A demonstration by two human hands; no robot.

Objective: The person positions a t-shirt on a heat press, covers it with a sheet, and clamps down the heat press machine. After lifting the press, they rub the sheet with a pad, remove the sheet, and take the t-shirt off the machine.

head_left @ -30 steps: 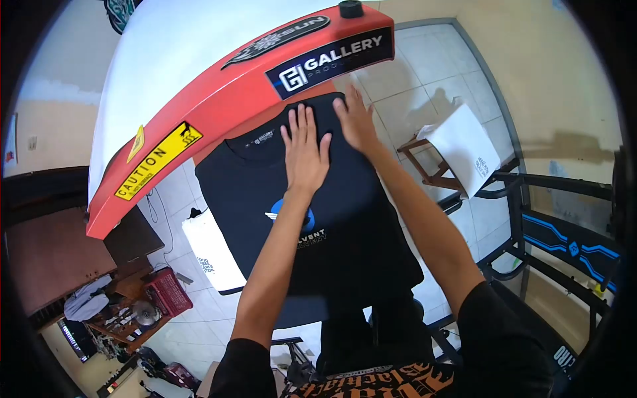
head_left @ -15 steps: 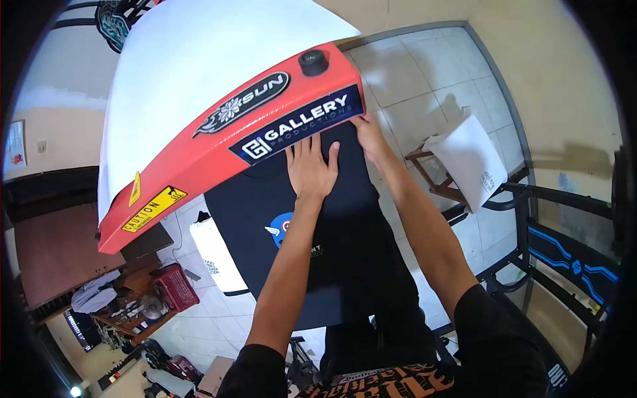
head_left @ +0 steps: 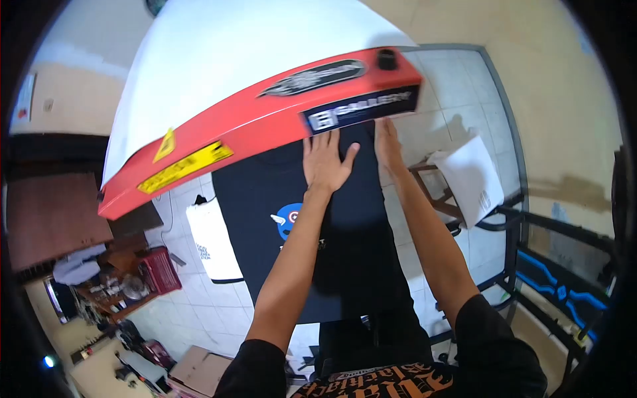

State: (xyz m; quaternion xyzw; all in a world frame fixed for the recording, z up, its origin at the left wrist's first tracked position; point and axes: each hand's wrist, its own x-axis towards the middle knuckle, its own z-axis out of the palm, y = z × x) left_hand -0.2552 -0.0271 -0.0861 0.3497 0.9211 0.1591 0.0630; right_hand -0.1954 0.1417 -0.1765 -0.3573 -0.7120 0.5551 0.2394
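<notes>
A black T-shirt (head_left: 352, 259) with a blue winged-head print lies spread out below the raised red machine head (head_left: 265, 126). Flat on its upper part rests my left hand (head_left: 326, 166), fingers apart, with some fingertips hidden behind the machine's edge. At the shirt's upper right edge is my right hand (head_left: 387, 142), seen from the side; its fingertips are partly covered by the machine, and whether it grips the fabric cannot be made out. The shirt's collar is hidden under the machine.
White cloth (head_left: 212, 242) with small print shows left of the shirt. A wooden stool with a white printed cloth (head_left: 472, 182) is at right, beside a black metal rack (head_left: 564, 232). A red crate (head_left: 159, 270) and cardboard box (head_left: 199, 371) are at lower left.
The machine head now covers the collar and some fingertips, which were visible a second ago. My left hand has slid slightly down the shirt; the whole view has also shifted.
</notes>
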